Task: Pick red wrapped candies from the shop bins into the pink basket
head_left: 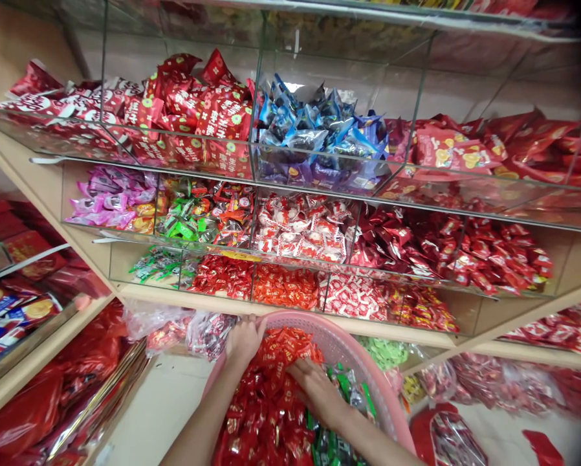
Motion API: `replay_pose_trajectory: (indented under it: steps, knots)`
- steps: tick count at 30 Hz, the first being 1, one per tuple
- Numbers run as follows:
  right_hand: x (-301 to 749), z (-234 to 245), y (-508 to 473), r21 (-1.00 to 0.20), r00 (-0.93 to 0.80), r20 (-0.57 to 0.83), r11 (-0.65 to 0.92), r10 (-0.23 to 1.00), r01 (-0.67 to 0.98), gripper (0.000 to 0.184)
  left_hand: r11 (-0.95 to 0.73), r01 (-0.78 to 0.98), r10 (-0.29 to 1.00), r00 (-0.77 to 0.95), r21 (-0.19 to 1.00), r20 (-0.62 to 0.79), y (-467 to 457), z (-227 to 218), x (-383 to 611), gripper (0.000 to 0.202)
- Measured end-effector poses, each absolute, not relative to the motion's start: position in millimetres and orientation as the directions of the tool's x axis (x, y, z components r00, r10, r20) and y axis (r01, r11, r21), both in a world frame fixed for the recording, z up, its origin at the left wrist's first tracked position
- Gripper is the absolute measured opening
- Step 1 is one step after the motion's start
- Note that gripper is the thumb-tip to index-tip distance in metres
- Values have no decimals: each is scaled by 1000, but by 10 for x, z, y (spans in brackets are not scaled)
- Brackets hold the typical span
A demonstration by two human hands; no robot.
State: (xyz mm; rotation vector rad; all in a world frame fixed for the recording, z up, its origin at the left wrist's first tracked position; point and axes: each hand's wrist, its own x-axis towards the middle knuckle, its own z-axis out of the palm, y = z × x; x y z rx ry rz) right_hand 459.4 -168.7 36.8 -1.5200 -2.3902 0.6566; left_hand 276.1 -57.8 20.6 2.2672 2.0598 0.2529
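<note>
A pink plastic basket (368, 362) with a perforated wall stands in front of me, full of wrapped candies. My left hand (243, 338) grips its rim at the far left side, fingers hooked over the edge. Inside the basket, my right hand (319, 388) lies on the red-wrapped candies (266, 414), its fingers extended and the tips partly sunk among them. Brighter red-orange candies (290, 343) are heaped at the far end of the basket. Green-and-dark wrapped candies (351, 388) fill its right side, under and beside my right forearm.
Glass-divided shelves (290, 310) rise just beyond the basket, holding sorted candies, among them blue packets (310, 123) and white-and-red ones (303, 226). Bagged candies (174, 330) lie below the lowest shelf. Red packages (38, 421) crowd the left; a red bag (446, 437) lies at right.
</note>
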Motion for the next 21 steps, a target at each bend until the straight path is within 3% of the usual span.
replay_pose_trajectory:
  steps: [6,12,16,21]
  knots:
    - [4726,356,-1547,-746,-259,80,230,963,625,36,-109,982,993,101,155,58,-590,243,2761,60]
    - [4878,324,-1171,-949,-8,-34,-29,999,313,35,-110,985,992,100,132,77,-577,214,2766,59]
    - [4880,258,-1012,-986,97,-138,-146,986,75,38,-97,985,994,90,142,57,-581,223,2764,61]
    - [4781,193,-906,-973,158,-228,-221,961,-61,39,-89,982,996,82,167,47,-593,242,2765,62]
